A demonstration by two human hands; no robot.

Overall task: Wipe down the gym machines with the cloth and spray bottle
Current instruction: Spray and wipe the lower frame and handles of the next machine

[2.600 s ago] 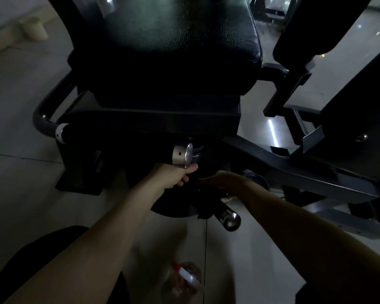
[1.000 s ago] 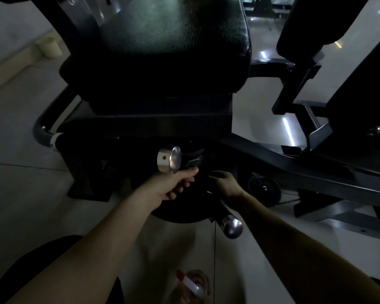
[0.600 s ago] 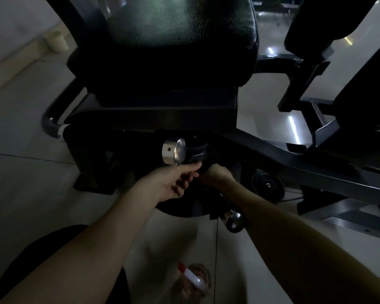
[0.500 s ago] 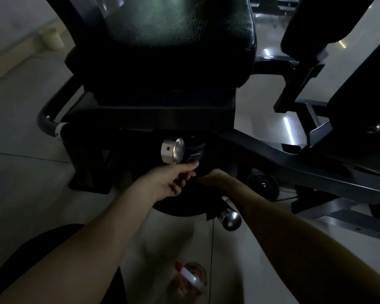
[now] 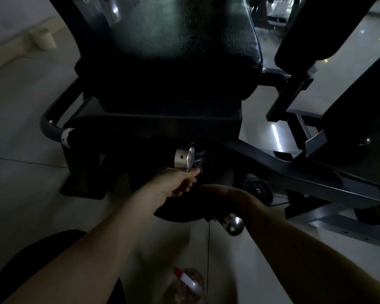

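A black gym machine with a padded seat [image 5: 184, 47] fills the upper view. My left hand [image 5: 177, 183] is just under a chrome end cap [image 5: 184, 157] below the seat. Its thumb tip touches the cap's lower edge and its fingers are curled with nothing seen in them. My right hand [image 5: 226, 194] lies back-up over a dark round part [image 5: 180, 212] of the machine, above a lever with a chrome knob [image 5: 235, 226]. Its fingers are lost in shadow, and I cannot make out a cloth. The spray bottle [image 5: 188, 284] with a red and white nozzle stands on the floor between my forearms.
A curved grey frame tube [image 5: 51, 121] wraps the machine's left side. A black frame beam [image 5: 294, 170] runs to the right past a small wheel [image 5: 258, 189]. More pads and plates [image 5: 358, 119] stand at right. Pale tiled floor [image 5: 24, 189] lies to the left.
My right hand has slid off the lever near the chrome knob and moved up and left over the dark round part. My left hand has stayed under the chrome cap.
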